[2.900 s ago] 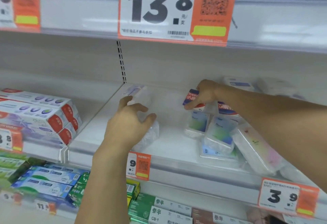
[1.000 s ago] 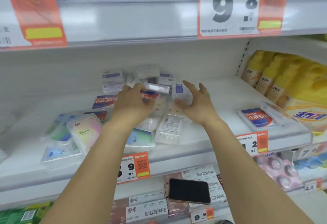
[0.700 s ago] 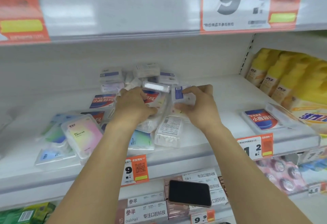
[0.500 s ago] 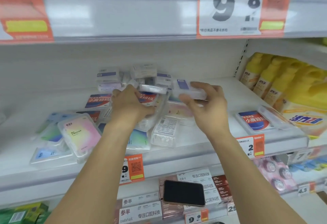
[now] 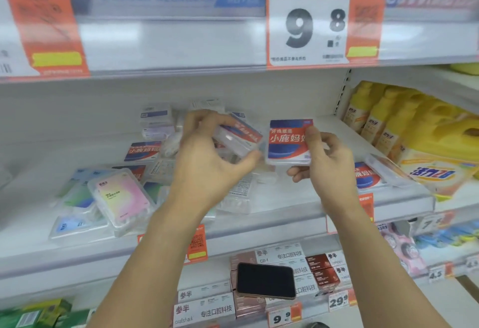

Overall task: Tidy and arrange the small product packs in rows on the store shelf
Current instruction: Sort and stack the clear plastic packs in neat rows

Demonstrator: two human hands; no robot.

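My right hand (image 5: 326, 164) pinches a red-and-blue floss pack (image 5: 287, 142) and holds it upright above the white shelf (image 5: 285, 220). My left hand (image 5: 207, 162) grips another clear pack with a red-and-blue label (image 5: 239, 136), tilted, just left of the first. Below and behind the hands lies a loose heap of small packs: a pink-and-yellow one (image 5: 121, 195) at the left, red-labelled ones (image 5: 142, 150) further back, white ones (image 5: 155, 118) at the rear. One more red-and-blue pack (image 5: 365, 175) lies at the right.
Yellow bottles (image 5: 383, 120) and a yellow detergent box (image 5: 438, 172) fill the shelf to the right. A large 9.8 price tag (image 5: 308, 22) hangs from the shelf above. A dark phone (image 5: 265, 281) lies on boxes on the lower shelf.
Both hands have lifted out of the heap. The right hand turned its pack upright, label facing me; the left hand now holds a second pack raised beside it.
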